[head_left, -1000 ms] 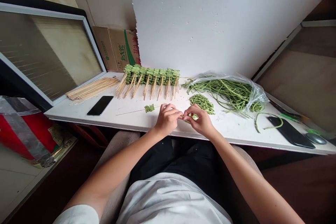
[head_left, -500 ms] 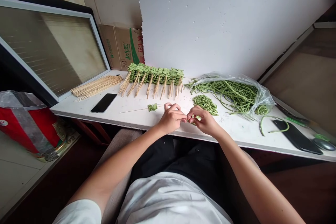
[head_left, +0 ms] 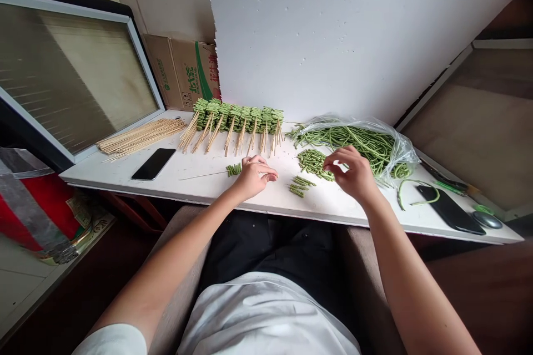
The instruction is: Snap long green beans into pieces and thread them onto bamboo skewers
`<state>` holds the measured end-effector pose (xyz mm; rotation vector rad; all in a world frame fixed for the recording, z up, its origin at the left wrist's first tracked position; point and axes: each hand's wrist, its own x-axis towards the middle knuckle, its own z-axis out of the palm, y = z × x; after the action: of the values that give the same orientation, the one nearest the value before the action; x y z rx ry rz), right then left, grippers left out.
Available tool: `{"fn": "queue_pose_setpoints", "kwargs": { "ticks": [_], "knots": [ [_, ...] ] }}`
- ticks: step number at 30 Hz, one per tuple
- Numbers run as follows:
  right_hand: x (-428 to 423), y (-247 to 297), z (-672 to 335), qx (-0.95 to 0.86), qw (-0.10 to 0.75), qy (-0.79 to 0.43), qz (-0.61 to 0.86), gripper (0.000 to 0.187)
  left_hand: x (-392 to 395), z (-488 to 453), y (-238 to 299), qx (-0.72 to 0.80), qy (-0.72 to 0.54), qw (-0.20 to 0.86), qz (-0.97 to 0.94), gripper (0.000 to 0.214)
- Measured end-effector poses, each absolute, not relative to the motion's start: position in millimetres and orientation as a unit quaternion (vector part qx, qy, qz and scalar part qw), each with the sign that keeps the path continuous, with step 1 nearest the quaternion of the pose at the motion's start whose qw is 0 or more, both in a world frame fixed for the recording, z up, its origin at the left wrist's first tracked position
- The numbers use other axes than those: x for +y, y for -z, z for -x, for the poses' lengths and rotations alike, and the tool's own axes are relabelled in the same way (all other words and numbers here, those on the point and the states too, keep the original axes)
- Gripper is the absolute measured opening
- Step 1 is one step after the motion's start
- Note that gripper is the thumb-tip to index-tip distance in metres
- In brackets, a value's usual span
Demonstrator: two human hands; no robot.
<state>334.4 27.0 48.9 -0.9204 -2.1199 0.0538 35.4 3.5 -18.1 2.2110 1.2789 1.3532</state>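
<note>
My left hand [head_left: 252, 175] rests on the white table [head_left: 187, 183] with fingers curled, pinching the end of a thin bamboo skewer [head_left: 204, 175] that carries a few green bean pieces [head_left: 234, 169]. My right hand [head_left: 353, 173] hovers over a pile of cut bean pieces [head_left: 313, 160], fingers bent and apart, nothing seen in them. A few loose cut pieces [head_left: 300, 186] lie between the two hands. A row of finished bean skewers [head_left: 237, 122] lies at the back.
Bare skewers [head_left: 139, 137] are heaped at the left beside a black phone [head_left: 153, 163]. A plastic bag of long beans [head_left: 366, 141] sits on the right, with a second phone [head_left: 449, 209] and a cardboard box [head_left: 183, 72]. A white foam board [head_left: 353, 39] stands behind.
My hands were together at the table's front edge, holding bean pieces. They have parted: the right moved up and right to the cut pile, the left went to the skewer, and pieces lie between them.
</note>
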Motion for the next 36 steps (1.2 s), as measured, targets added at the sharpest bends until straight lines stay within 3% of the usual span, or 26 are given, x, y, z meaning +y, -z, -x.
{"fn": "queue_pose_setpoints", "kwargs": {
  "ticks": [2, 8, 15, 20, 27, 36],
  "knots": [
    [42, -40, -351, -0.808, 0.399, -0.002, 0.433, 0.014, 7, -31, 16, 0.433, -0.505, 0.150, -0.732, 0.007],
    [78, 14, -363, -0.753, 0.364, -0.008, 0.548, 0.028, 7, -31, 14, 0.398, -0.559, 0.267, -0.676, 0.014],
    [75, 23, -348, -0.754, 0.438, 0.045, 0.487, 0.026, 2, -36, 10, 0.326, -0.561, 0.357, -0.672, 0.020],
    [42, -5, -309, -0.784, 0.447, -0.024, 0.431, 0.023, 4, -40, 15, 0.313, -0.567, 0.391, -0.654, 0.015],
    [-4, -26, -269, -0.796, 0.396, -0.246, 0.384, 0.030, 1, -50, 17, 0.325, -0.585, 0.406, -0.622, 0.014],
    [-13, -21, -256, -0.756, 0.429, -0.289, 0.401, 0.029, -5, -63, 21, 0.375, -0.608, 0.434, -0.549, 0.037]
  ]
}}
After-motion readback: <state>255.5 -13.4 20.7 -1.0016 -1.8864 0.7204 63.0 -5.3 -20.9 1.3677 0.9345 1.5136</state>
